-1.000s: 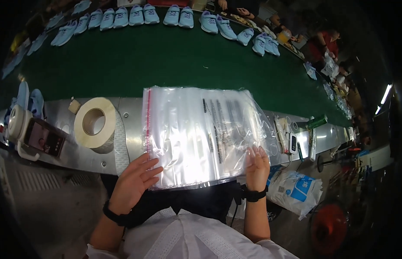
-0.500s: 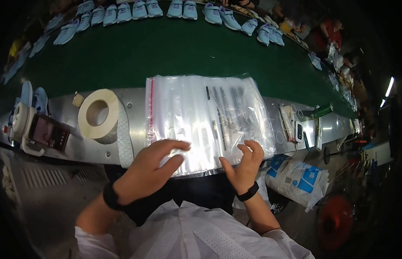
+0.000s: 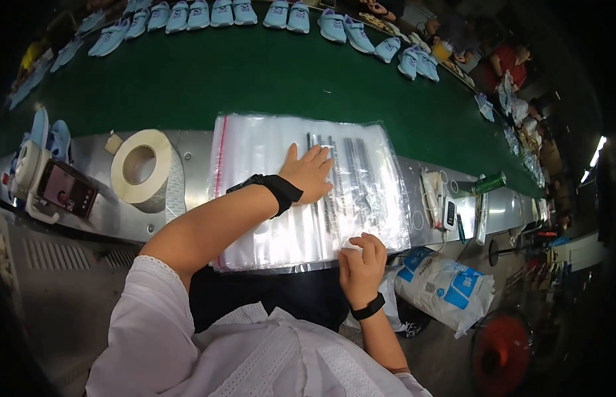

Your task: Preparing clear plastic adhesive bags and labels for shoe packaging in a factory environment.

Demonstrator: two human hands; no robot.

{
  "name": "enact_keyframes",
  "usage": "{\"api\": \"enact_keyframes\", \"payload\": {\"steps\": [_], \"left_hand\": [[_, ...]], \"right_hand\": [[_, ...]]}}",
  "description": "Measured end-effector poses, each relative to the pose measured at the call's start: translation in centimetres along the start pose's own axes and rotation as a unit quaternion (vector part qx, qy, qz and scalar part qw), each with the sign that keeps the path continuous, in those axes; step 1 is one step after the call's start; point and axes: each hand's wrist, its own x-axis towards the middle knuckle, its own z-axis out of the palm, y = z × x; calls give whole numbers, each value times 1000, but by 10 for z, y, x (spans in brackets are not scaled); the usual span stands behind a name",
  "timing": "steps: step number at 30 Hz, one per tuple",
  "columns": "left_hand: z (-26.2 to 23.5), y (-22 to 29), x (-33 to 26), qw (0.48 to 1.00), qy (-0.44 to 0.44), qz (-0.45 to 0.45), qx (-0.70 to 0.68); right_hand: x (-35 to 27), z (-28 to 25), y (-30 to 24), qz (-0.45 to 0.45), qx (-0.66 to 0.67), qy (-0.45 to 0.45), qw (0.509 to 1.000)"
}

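Observation:
A stack of clear plastic bags [image 3: 255, 228] with a red strip along the left side and dark print lies on the metal ledge in front of me. My left hand [image 3: 306, 175] rests flat on the middle of the stack, fingers stretched out and apart. At the near right edge of the stack, my right hand [image 3: 362, 268] has curled fingers, with thumb and forefinger pinched at a plastic bag. The fingertips partly hide the pinched bit.
A tape roll [image 3: 145, 172] and a phone [image 3: 66, 188] on a white stand are at left. Light-blue shoes [image 3: 222, 12] line the far side of the green belt [image 3: 255, 73]. A small white device [image 3: 449, 213] lies right; a white-blue sack [image 3: 447, 288] and red fan [image 3: 501, 354] sit below.
My left hand has moved forward and right onto the middle of the bags and flattened out. My right hand has drawn slightly nearer, its fingers closing at the stack's near edge.

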Motion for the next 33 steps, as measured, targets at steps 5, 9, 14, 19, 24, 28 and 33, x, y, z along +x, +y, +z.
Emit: {"api": "enact_keyframes", "payload": {"steps": [5,9,14,19,24,28,33], "left_hand": [[-4,-2,-9,998,46,3,-39],[-7,13,-63,999,30,-9,-34],[12,21,-103,999,19,9,-26],[5,26,-147,972,143,15,-186],[-16,24,-260,901,276,-101,-318],[54,-12,-319,656,339,-429,-521],[131,-67,-287,790,398,-346,-313]], "right_hand": [[14,-13,-2,-50,18,-77,996],[24,-6,-7,-31,-4,-142,989],[21,20,-16,-39,-17,-222,974],[24,30,-15,-21,-2,-250,968],[23,11,-20,24,85,-71,994],[24,8,-46,-4,186,-65,980],[40,19,-89,-90,241,-125,958]]}}
